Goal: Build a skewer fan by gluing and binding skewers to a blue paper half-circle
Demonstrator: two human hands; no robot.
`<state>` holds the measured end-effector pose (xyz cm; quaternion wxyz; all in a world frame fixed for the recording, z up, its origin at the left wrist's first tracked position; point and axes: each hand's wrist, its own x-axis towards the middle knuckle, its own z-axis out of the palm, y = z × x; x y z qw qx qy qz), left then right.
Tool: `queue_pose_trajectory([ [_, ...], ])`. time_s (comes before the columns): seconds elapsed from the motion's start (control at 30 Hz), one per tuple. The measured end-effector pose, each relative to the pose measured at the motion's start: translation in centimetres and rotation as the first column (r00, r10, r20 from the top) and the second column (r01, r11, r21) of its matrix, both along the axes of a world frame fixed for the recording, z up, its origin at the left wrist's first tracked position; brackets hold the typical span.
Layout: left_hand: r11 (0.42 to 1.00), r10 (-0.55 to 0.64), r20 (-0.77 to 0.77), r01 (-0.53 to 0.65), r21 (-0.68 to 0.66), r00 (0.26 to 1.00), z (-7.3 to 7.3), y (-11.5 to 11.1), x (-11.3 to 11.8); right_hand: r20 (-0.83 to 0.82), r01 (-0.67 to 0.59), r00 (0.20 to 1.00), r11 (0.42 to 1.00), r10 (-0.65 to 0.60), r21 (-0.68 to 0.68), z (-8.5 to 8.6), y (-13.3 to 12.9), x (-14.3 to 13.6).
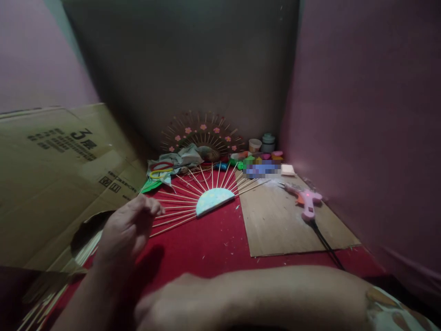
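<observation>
I am seeing bare, matt wood in the thin sticks [172, 226], while the half-disc [213, 202] is showing a mottled face whose material I cannot tell. The red surface [206, 248] is looking matt and speckled with tiny scraps. The glue gun [312, 198] is showing smooth pink plastic and a metal nozzle [281, 184]. The brown board [275, 230] is looking flat and dull, the box [69, 174] is showing matt, printed cardboard, the grey bundle [188, 156] is looking like crumpled cloth, and I am wearing a patterned cloth sleeve [396, 310].
</observation>
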<state>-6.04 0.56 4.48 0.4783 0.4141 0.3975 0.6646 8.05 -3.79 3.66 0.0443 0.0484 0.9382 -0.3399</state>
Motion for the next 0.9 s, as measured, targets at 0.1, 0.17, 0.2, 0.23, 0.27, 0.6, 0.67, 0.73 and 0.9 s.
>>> queue_pose_trajectory([
  [0.1,0.998,0.009,-0.162,-0.020,-0.063,0.987,-0.1,-1.2,0.4,-0.210,0.145,0.968,0.989,-0.135,0.032,0.6,2.0,2.4],
  [0.17,0.994,-0.004,-0.255,-0.024,-0.106,0.967,-0.6,-1.7,0.7,-0.273,0.269,0.915,0.953,-0.297,-0.137,0.1,3.7,3.5],
  [0.2,0.994,-0.012,-0.310,-0.022,-0.108,0.951,-1.0,-1.7,0.8,-0.321,0.369,0.850,0.907,-0.418,-0.204,-0.3,4.6,3.8],
  [0.23,0.995,-0.029,-0.377,-0.010,-0.103,0.926,-1.3,-1.7,1.0,-0.375,0.445,0.766,0.852,-0.522,-0.276,-0.9,5.5,4.0],
  [0.27,0.995,-0.052,-0.450,0.010,-0.096,0.891,-1.7,-1.6,1.2,-0.425,0.489,0.672,0.794,-0.607,-0.361,-1.4,6.2,4.1],
  [0.6,0.993,-0.108,-0.646,0.049,-0.109,0.755,-2.3,0.3,3.8,-0.302,0.338,0.382,0.436,-0.874,-0.834,-3.7,7.9,5.7],
  [0.67,0.992,-0.117,-0.649,0.058,-0.112,0.751,-2.2,0.5,4.3,-0.292,0.290,0.362,0.404,-0.885,-0.868,-3.8,8.1,5.9],
  [0.73,0.991,-0.126,-0.661,0.071,-0.109,0.740,-2.2,0.8,4.7,-0.311,0.254,0.342,0.406,-0.887,-0.878,-4.0,8.4,6.0],
  [0.9,0.997,-0.039,-0.748,0.074,0.015,0.662,-2.0,1.4,5.4,-0.320,0.182,0.304,0.384,-0.898,-0.905,-4.0,8.7,6.3],
])
